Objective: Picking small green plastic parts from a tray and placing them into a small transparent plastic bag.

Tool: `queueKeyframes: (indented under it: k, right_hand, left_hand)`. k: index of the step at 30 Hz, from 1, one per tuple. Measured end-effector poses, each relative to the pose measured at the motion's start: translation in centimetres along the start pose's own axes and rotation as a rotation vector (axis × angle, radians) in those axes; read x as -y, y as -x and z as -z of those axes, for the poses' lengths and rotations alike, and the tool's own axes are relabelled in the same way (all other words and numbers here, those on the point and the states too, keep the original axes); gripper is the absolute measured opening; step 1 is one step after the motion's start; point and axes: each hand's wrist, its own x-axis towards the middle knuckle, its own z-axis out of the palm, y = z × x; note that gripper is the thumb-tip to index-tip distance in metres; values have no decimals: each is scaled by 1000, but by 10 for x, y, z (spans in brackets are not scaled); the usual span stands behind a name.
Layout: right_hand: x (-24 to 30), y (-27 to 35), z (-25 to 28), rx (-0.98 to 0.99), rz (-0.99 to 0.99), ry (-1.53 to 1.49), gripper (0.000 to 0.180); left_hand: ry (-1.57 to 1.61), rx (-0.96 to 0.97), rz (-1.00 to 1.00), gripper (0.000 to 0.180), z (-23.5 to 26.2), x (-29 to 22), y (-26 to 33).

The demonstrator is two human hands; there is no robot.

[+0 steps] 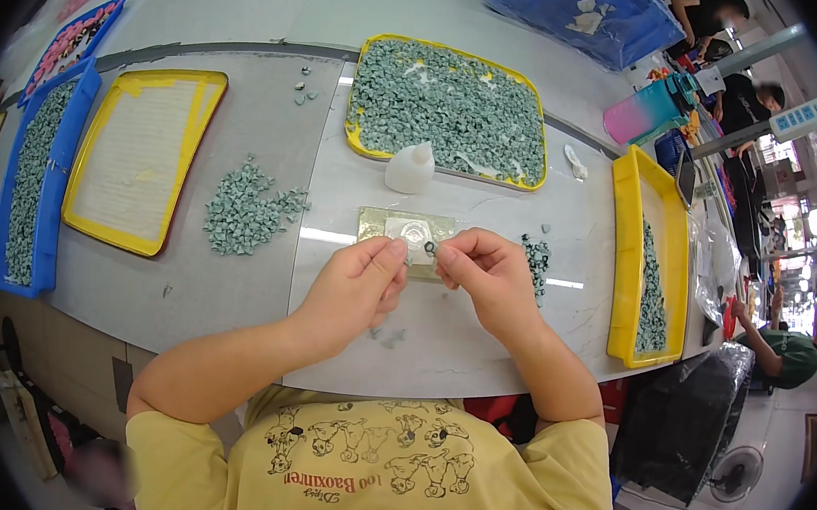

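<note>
- Grey-white marble-patterned tabletop [441,326] carries everything in view, with a dark seam running across its far part.
- Left hand [355,284] has its fingers curled, thumb and forefinger tips pressed together just beside a small dark ring-shaped part [428,248].
- Right hand [485,269] pinches that small dark ring-shaped part between thumb and forefinger; the other fingers fold under.
- The ring sits in the air between the two hands, just above the near edge of a flat rectangular brass-coloured metal plate [377,223] that bears a pale raised fixture [412,230] at its middle.
- Behind the plate stands a small white squat plastic bottle [411,169], touching or nearly touching the front rim of a large yellow tray [357,85] full of small grey-green pieces.
- A loose heap of the same grey-green pieces [245,210] lies on the tabletop to the left of the plate, near a yellow tray lined with pale sheet [86,164].
- A smaller cluster of grey-green pieces [536,263] lies just right of the right hand.
- At the far left a blue tray [73,143] holds more such pieces; at the right a narrow yellow tray [626,264] holds a strip of them.
</note>
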Motion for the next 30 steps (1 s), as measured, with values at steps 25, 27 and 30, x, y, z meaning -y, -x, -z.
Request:
queueKeyframes:
  k: [25, 27, 30]
  right_hand:
    - [-4, -3, 3, -29, 1189, 850, 28]
    - [-5, -3, 5, 7, 1207, 919, 30]
    - [-8, -3, 1, -36, 1258, 919, 30]
  left_hand:
    - [173, 59, 175, 37, -7, -5, -6]
    - [184, 58, 186, 36, -8, -4, -5]
    - [179, 62, 159, 36, -9, 0, -3]
